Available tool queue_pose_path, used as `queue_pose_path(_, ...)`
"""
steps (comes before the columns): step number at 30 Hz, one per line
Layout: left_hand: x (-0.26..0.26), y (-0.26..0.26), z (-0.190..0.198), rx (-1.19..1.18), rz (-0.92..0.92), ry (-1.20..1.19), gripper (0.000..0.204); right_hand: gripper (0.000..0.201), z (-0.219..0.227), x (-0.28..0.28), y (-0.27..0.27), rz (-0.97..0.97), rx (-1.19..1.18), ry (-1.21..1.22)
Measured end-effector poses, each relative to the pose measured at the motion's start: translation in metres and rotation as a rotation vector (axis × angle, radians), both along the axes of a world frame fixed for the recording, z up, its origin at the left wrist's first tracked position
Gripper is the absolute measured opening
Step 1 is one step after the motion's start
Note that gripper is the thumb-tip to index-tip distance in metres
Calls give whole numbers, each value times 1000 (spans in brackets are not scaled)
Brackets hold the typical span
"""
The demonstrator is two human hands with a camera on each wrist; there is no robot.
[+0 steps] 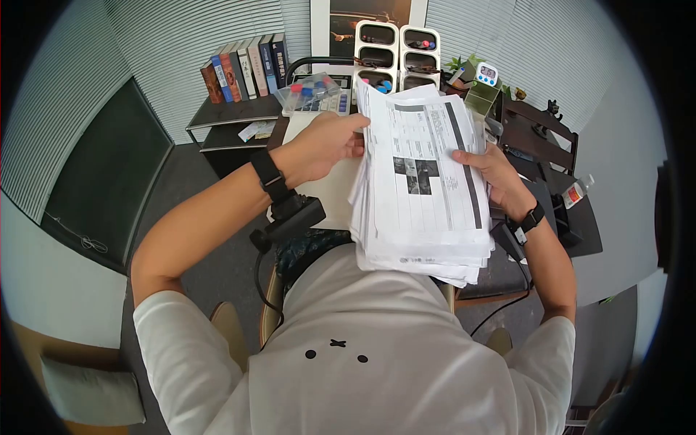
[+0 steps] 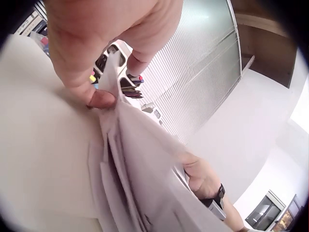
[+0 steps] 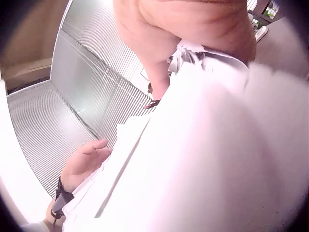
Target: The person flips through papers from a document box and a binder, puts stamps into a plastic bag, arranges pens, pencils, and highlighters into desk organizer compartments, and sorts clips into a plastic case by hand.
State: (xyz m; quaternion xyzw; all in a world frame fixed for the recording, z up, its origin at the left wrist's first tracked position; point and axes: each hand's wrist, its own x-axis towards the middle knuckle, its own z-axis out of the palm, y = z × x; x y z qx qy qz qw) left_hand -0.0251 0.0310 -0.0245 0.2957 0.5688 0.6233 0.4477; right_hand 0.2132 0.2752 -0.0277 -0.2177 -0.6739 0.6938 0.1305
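A thick stack of printed papers [image 1: 420, 210] is held up in front of the body, its sheets uneven along the edges. The top sheet carries a table and dark pictures. My right hand [image 1: 500, 174] grips the stack's right side, thumb across the front, the other fingers hidden behind. At the upper left edge is my left hand [image 1: 330, 145], its fingers bent. In the left wrist view, the left hand [image 2: 106, 43] has the sheets' corner between thumb and fingers. The right wrist view shows the pale stack [image 3: 193, 159] under the right hand [image 3: 193, 29].
A white organizer [image 1: 397, 58] with pens stands at the back of the desk, beside a clear plastic box [image 1: 315, 94]. Books [image 1: 246, 69] line a side cabinet at the left. A small timer [image 1: 487, 74] and a bottle [image 1: 578, 191] are on the right.
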Motion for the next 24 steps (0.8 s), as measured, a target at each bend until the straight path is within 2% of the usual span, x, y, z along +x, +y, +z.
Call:
queue_pose_path(4,9,18,6,-24,-94,30,43,57,6,-1,-6,-29,-39,50)
queue_pose_path(7,17,25,5,90,-136,39,48,57,5,1,-10,-73,-51,96)
queue_pose_path(9,30,21,14,92,-170,-92,53,59,12,6,-18,-106,-38,106)
queue_pose_path(11,38,17,14,120,-151,-115,52,60,16,4,-27,-141,-29,116)
queue_pose_path(13,45,15,14,148,-137,-129,51,63,18,2,-31,-138,68,267)
queue_pose_path(15,40,11,19,244,1,-165,50,65,32,2,-30,-135,159,221)
queue_pose_path(16,33,8,27,242,77,-191,46,64,38,-2,-29,-86,182,224)
queue_pose_path(17,27,2,35,234,67,-188,46,64,42,-4,-25,-37,202,228)
queue_pose_path(18,21,-5,42,295,129,-165,45,65,43,-7,-12,86,197,218)
queue_pose_path(19,15,-12,47,355,191,-141,44,65,45,-6,-10,73,188,221)
queue_pose_path(21,3,-24,55,450,279,-149,44,64,50,-4,-11,227,-10,396)
queue_pose_path(23,-6,-25,59,468,314,-193,44,69,42,-5,-6,229,-28,447)
queue_pose_path(24,-8,-23,57,554,374,-202,42,72,38,-7,-8,350,-157,528)
